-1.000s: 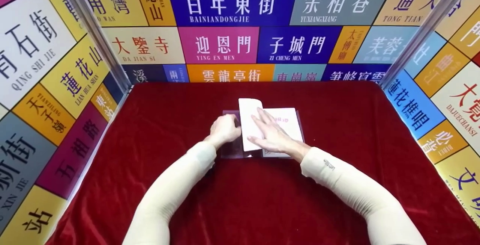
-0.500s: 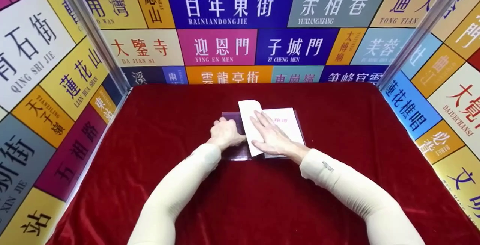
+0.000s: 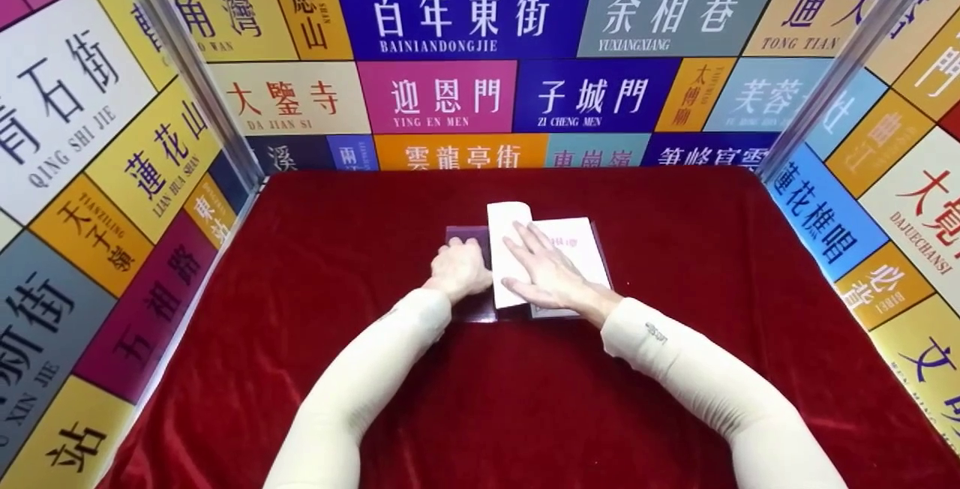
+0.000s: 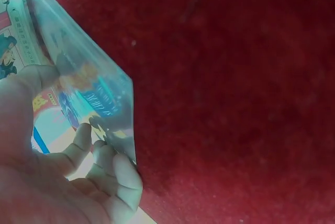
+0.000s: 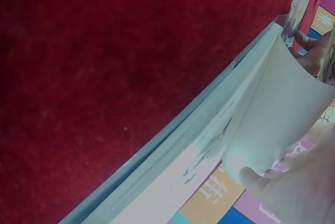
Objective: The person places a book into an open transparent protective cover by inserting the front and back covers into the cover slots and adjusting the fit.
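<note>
An open book (image 3: 574,245) lies on the red cloth (image 3: 480,399) at the middle of the table. My left hand (image 3: 463,268) grips its glossy see-through cover (image 3: 459,234) on the left side. In the left wrist view the fingers (image 4: 112,174) curl round the cover's edge (image 4: 99,93), which is lifted off the cloth. My right hand (image 3: 544,271) lies flat, fingers straight, on a white page (image 3: 508,249) that stands bent up near the spine. The right wrist view shows that curved page (image 5: 277,109) above the page block (image 5: 183,166), with the thumb (image 5: 256,179) at its edge.
Walls covered in coloured street-name panels (image 3: 450,91) close in the table at the back, the left (image 3: 90,174) and the right (image 3: 885,196). Red cloth surrounds the book on all sides.
My left hand has moved a little to the right along the cover, closer to the right hand. The right hand stays flat on the bent page.
</note>
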`<state>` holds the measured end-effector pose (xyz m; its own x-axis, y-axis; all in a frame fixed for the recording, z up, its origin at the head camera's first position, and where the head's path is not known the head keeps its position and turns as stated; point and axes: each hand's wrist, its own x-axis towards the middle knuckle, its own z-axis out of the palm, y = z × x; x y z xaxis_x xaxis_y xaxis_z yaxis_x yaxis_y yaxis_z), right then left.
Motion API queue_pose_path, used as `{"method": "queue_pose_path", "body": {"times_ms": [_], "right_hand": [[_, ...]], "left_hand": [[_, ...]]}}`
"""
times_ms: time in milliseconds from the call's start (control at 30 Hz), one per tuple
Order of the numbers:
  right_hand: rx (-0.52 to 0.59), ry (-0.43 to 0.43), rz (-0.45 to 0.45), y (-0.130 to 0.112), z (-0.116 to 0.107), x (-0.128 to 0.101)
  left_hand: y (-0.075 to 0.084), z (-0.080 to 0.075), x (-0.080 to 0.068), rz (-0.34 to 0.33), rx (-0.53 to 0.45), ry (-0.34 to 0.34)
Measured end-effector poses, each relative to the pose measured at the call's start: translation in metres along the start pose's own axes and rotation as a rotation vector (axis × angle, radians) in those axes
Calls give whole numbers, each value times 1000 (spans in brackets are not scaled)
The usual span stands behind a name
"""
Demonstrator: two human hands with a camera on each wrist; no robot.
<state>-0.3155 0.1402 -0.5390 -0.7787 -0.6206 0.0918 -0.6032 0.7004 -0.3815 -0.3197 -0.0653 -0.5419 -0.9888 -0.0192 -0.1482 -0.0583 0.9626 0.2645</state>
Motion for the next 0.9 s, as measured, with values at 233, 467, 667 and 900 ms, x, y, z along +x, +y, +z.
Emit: {"method": "queue_pose_path", "body": {"times_ms": [233, 467, 667, 900], "right_hand": [[-14, -11, 16, 2, 0, -1], [-17, -25, 38, 5, -3, -3], [-16, -32, 28, 8, -2, -4], [-28, -53, 39, 9, 0, -4]], "left_hand": [[3, 1, -3, -11, 8, 14], [6, 3, 2, -23, 36, -7], [8, 4, 4, -40, -4, -4], [7, 6, 6, -31, -40, 16]]}}
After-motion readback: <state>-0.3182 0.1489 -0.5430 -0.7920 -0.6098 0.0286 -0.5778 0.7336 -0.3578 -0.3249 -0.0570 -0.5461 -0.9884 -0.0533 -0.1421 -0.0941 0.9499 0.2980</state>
